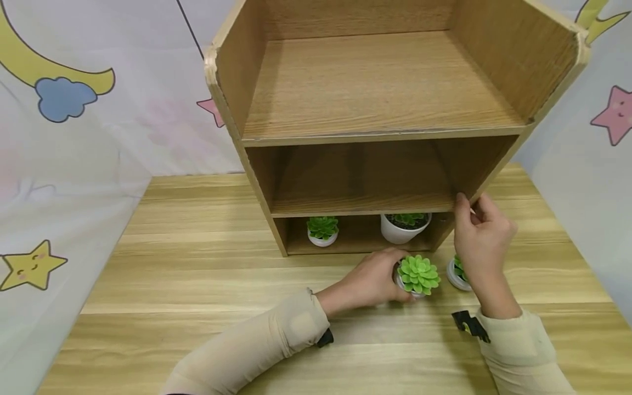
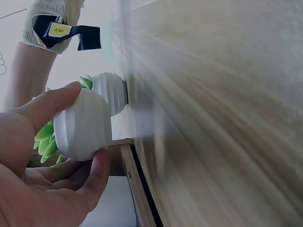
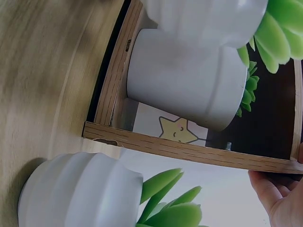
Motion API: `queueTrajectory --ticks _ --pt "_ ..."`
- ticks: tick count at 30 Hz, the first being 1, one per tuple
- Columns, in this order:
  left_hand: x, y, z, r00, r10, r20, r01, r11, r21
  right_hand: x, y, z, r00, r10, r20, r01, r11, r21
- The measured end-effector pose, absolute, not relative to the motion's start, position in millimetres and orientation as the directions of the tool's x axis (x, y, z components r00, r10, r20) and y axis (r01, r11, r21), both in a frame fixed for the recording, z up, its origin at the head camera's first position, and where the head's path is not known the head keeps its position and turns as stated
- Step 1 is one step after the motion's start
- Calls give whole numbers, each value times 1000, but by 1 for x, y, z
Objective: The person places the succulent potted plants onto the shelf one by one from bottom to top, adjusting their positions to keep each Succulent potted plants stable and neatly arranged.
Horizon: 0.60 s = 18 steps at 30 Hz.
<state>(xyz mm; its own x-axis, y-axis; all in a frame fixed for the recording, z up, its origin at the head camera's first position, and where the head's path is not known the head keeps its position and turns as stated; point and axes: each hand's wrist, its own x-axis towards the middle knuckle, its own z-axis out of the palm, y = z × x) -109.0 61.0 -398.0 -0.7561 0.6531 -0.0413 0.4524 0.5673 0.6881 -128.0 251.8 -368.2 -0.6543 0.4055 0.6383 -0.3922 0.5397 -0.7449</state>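
Observation:
My left hand [image 1: 372,277] holds a small potted succulent [image 1: 418,275] in front of the shelf unit's lower compartment. In the left wrist view its ribbed white pot [image 2: 84,126] sits between thumb and fingers, raised off the tabletop. My right hand [image 1: 484,238] grips the right side panel of the wooden shelf [image 1: 375,214], thumb at the inner front edge. Beside and below that hand stands another small potted succulent [image 1: 460,276], partly hidden by the wrist; its ribbed pot shows large in the right wrist view.
Inside the lower compartment, a small succulent [image 1: 323,229] stands left and a larger white planter [image 1: 401,232] right. The shelf's middle and top boards overhang them. Wood-patterned tabletop [image 1: 197,263] extends around the unit, with a printed cloth backdrop [image 1: 64,164] behind.

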Motion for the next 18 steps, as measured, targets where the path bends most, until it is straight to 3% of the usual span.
queueTrajectory --ticks 18 --pt "-106 43 -383 -772 635 -36 413 543 731 -125 252 -366 -682 415 603 -373 512 -774"
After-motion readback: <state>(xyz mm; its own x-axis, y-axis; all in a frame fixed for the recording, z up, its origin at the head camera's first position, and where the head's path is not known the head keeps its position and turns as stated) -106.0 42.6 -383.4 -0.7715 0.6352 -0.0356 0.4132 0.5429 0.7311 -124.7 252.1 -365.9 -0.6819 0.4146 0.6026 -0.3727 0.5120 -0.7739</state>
